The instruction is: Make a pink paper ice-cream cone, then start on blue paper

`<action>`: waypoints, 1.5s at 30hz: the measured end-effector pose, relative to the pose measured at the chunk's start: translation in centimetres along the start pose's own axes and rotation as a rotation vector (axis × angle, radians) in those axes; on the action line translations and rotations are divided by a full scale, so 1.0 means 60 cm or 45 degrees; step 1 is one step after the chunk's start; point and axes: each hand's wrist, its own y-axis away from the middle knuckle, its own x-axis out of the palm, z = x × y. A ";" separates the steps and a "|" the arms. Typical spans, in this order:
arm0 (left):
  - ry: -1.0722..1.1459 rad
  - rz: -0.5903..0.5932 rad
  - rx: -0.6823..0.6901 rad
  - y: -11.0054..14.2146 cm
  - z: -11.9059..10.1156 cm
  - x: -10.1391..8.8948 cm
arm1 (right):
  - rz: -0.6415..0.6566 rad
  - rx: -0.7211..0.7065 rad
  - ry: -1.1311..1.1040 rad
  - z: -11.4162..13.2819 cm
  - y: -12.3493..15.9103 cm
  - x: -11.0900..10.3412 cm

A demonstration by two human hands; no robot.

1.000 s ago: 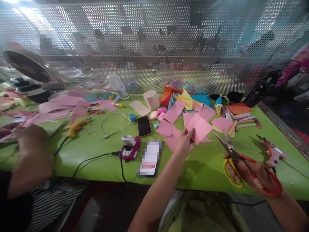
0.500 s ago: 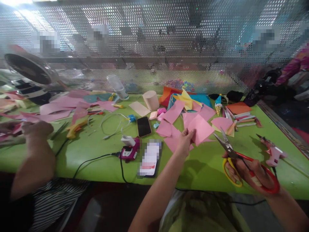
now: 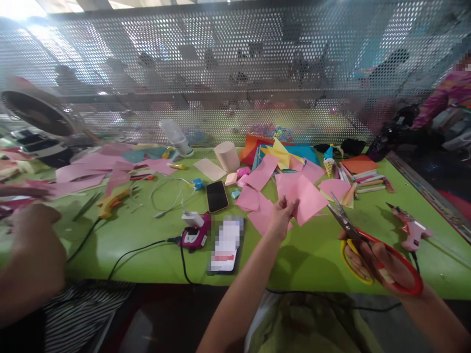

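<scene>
Between the thumb and fingers of my left hand (image 3: 281, 215) is a piece of pink paper (image 3: 306, 198), raised over other pink sheets (image 3: 262, 171) on the green table. My right hand (image 3: 379, 262) grips scissors (image 3: 348, 223) with one red and one yellow handle loop. Their blades are slightly parted and point up and left, close to the paper's right edge but apart from it. A pink fan-shaped paper piece (image 3: 334, 189) lies just beyond the blade tips.
A pink glue gun (image 3: 412, 228) lies at the right, a yellow one (image 3: 110, 202) at the left. Two phones (image 3: 217, 196), a purple power adapter (image 3: 195, 235) and cables lie left of my arm. Another person's hand (image 3: 35, 220) handles paper at far left. A perforated screen (image 3: 221, 73) stands behind.
The view has shifted slightly. The pink paper in my left hand is turned a little and looks wider. My right hand keeps the scissors nearby. The other person's arm has moved left.
</scene>
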 end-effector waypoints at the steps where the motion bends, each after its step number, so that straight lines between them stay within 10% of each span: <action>1: 0.006 0.002 0.003 0.000 0.000 -0.001 | 0.018 0.011 -0.037 -0.003 0.000 -0.002; 45: -0.007 0.152 -0.056 0.004 -0.025 -0.017 | 0.238 0.086 -0.169 -0.083 0.026 -0.082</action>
